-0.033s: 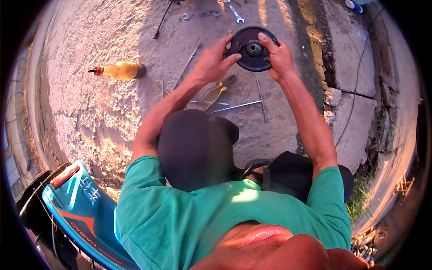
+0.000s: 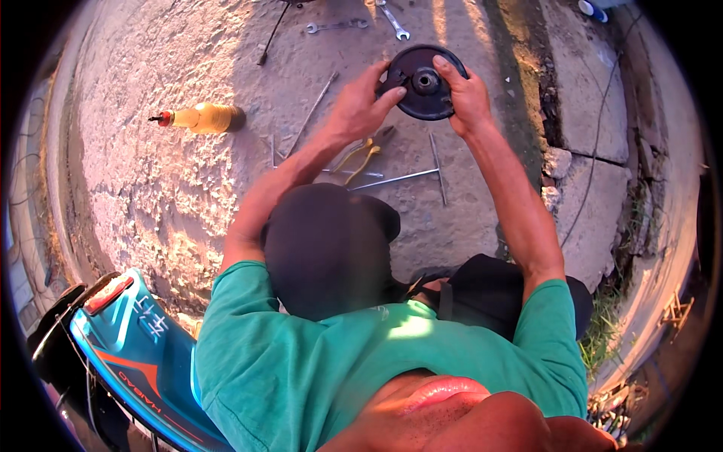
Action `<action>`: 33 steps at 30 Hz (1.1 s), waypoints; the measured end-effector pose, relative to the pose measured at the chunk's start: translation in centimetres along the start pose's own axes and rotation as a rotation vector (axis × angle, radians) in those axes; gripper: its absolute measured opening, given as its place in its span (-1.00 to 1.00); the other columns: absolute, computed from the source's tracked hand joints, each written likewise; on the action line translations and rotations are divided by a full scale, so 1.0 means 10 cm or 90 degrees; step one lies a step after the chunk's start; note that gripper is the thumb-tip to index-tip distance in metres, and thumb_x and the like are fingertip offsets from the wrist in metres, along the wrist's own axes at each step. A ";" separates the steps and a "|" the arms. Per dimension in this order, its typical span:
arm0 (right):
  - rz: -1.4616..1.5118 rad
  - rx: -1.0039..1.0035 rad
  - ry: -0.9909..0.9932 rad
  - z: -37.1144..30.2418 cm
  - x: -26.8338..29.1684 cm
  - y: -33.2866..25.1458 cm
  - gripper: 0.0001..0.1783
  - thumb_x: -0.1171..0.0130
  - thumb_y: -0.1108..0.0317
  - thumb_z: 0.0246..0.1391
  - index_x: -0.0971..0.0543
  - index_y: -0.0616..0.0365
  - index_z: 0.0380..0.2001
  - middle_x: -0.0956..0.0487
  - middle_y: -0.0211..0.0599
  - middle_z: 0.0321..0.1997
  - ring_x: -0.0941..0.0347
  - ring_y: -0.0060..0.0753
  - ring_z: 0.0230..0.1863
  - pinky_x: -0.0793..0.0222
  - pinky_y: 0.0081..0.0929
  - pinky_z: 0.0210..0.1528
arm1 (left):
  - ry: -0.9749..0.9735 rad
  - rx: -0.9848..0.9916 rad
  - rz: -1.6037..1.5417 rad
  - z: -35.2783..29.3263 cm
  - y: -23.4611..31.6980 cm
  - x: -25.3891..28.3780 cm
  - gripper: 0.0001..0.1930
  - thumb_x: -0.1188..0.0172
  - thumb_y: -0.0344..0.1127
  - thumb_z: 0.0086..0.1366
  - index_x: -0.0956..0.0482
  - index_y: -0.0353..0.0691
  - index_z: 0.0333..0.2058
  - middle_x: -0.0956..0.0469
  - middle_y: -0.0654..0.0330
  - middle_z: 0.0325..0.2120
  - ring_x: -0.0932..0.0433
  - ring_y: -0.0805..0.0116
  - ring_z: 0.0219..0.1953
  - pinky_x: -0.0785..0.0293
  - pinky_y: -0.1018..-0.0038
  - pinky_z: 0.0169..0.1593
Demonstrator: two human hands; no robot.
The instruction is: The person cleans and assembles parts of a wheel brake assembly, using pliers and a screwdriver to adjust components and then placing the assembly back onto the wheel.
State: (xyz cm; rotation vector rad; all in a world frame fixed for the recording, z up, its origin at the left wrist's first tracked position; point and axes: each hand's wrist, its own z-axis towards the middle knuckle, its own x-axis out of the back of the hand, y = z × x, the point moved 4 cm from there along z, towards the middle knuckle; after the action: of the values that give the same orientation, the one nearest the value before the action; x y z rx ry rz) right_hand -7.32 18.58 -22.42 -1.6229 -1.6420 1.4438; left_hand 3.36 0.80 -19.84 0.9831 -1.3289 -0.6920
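Note:
A black round hub plate (image 2: 407,96) with a raised metal bore at its centre is held out in front of me, above the ground. My left hand (image 2: 364,105) grips its left rim, fingers behind and thumb on the near face. On the opposite rim, my right hand (image 2: 468,98) has its thumb laid across the face close to the hub. Below the plate, pliers with yellow handles (image 2: 361,158) lie on the concrete beside a T-handle wrench (image 2: 407,178). An open-end wrench (image 2: 395,21) rests just beyond the plate.
To the left lies a bottle of yellow liquid (image 2: 202,117) with a red cap. Farther off are another wrench (image 2: 336,26) and a thin black rod (image 2: 274,34). A blue vehicle panel (image 2: 143,346) stands close at my lower left. Broken concrete slabs (image 2: 591,203) edge the right side.

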 end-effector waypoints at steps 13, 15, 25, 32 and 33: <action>0.025 -0.011 0.048 0.01 0.03 0.10 -0.46 -0.53 0.14 0.08 -0.60 0.30 -0.03 -0.69 -0.22 -0.11 -0.66 -0.43 -0.18 -0.63 -0.42 -0.11 | 0.114 0.055 0.024 -0.04 -0.02 -0.18 -0.45 -0.31 -0.09 0.38 -0.49 -0.33 0.19 -0.71 -0.10 -0.33 -0.73 0.12 -0.27 -0.59 0.25 -0.15; 0.020 -0.030 0.006 0.01 0.03 0.04 -0.46 -0.52 0.14 0.09 -0.60 0.30 -0.02 -0.69 -0.21 -0.10 -0.66 -0.42 -0.18 -0.64 -0.41 -0.11 | 0.065 0.009 0.057 0.00 0.01 -0.05 -0.42 -0.34 -0.07 0.36 -0.48 -0.30 0.21 -0.70 -0.13 -0.25 -0.73 0.09 -0.20 -0.61 0.25 -0.08; 0.068 0.030 0.093 -0.01 -0.12 0.11 -0.58 -0.50 0.20 0.12 -0.65 0.27 -0.08 -0.70 -0.26 -0.11 -0.65 -0.43 -0.20 -0.64 -0.40 -0.11 | 0.187 0.100 -0.442 0.04 -0.26 -0.40 -0.37 -0.13 0.01 0.52 -0.31 -0.33 0.35 -0.47 -0.01 0.19 -0.47 0.26 0.20 -0.47 0.35 0.19; 0.079 -0.039 0.060 0.01 -0.05 0.18 -0.61 -0.43 0.22 0.19 -0.62 0.26 -0.04 -0.70 -0.25 -0.11 -0.67 -0.41 -0.17 -0.67 -0.35 -0.11 | 0.186 0.109 -0.423 0.23 -0.40 -0.18 -0.41 0.02 0.04 0.58 -0.32 -0.29 0.35 -0.50 0.06 0.16 -0.50 0.24 0.19 -0.48 0.30 0.16; 0.081 -0.044 0.055 0.02 -0.04 0.19 -0.57 -0.47 0.21 0.16 -0.62 0.28 -0.04 -0.70 -0.23 -0.11 -0.66 -0.40 -0.17 -0.66 -0.34 -0.10 | 0.196 0.103 -0.433 0.26 -0.42 -0.11 -0.41 0.03 0.04 0.58 -0.33 -0.30 0.34 -0.51 0.06 0.15 -0.50 0.24 0.17 -0.48 0.31 0.16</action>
State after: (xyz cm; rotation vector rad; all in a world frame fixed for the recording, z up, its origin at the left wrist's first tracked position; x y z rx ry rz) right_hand -6.48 17.75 -23.98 -1.8319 -1.5819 1.3701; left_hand 1.17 -0.61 -24.16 1.6312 -0.7751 -0.8982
